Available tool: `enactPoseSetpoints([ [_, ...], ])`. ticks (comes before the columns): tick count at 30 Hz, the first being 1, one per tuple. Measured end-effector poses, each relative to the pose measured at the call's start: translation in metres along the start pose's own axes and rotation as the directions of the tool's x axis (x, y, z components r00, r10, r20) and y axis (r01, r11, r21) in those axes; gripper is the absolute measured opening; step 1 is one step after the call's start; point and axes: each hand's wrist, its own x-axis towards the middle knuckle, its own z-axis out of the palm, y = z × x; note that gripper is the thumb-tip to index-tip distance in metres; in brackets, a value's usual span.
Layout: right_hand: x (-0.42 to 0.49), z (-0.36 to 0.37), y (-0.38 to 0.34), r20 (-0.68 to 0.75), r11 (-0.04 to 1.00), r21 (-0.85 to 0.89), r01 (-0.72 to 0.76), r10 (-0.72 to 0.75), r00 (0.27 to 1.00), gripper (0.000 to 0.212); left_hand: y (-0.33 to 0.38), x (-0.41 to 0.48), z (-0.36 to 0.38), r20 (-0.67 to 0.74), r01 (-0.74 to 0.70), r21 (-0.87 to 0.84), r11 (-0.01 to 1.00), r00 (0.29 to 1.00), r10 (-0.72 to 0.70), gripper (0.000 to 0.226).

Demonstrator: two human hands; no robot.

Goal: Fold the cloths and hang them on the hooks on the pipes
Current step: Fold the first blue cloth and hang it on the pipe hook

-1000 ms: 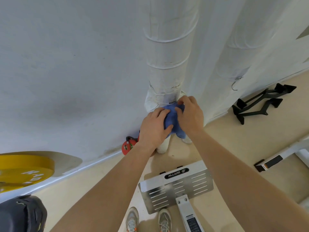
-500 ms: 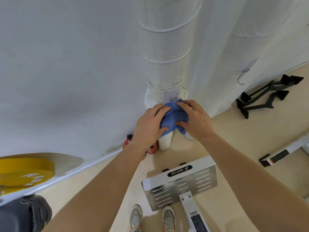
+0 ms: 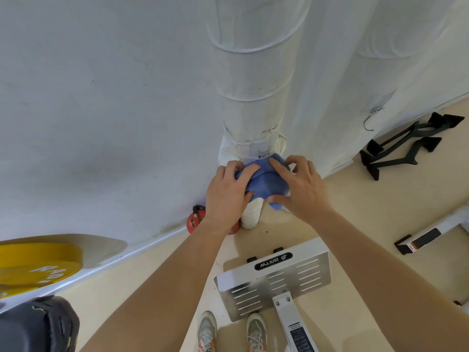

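A bunched blue cloth (image 3: 266, 182) sits against the lower part of the wrapped white pipe (image 3: 251, 80), just below a small metal hook plate (image 3: 264, 155). My left hand (image 3: 227, 196) grips the cloth's left side, fingers curled over it. My right hand (image 3: 302, 190) holds its right side, index finger on top and thumb under the lower edge. A second white pipe (image 3: 396, 59) stands to the right and carries a bare metal hook (image 3: 369, 121).
A white metal footplate (image 3: 274, 278) with slots lies on the floor by my shoes (image 3: 206, 331). Black handle frames (image 3: 403, 146) lie at the right. A red kettlebell (image 3: 195, 219) sits by the wall, a yellow weight plate (image 3: 38, 265) at left.
Both hands with the blue cloth have shifted slightly down and right below the hook plate. My right hand's fingers have spread more over the cloth's top.
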Motion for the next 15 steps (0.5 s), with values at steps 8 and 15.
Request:
enactPoseSetpoints([
  [8, 0.01, 0.004, 0.011, 0.024, 0.99, 0.137, 0.034, -0.037, 0.999, 0.072, -0.002, -0.003, -0.006, 0.187, 0.124, -0.304, 0.945, 0.98, -0.068, 0.059],
  [15, 0.018, 0.03, 0.005, -0.143, 0.981, 0.193, 0.012, 0.016, 0.99, 0.058, 0.003, 0.001, 0.004, 0.121, 0.158, -0.256, 0.954, 0.984, -0.131, 0.043],
])
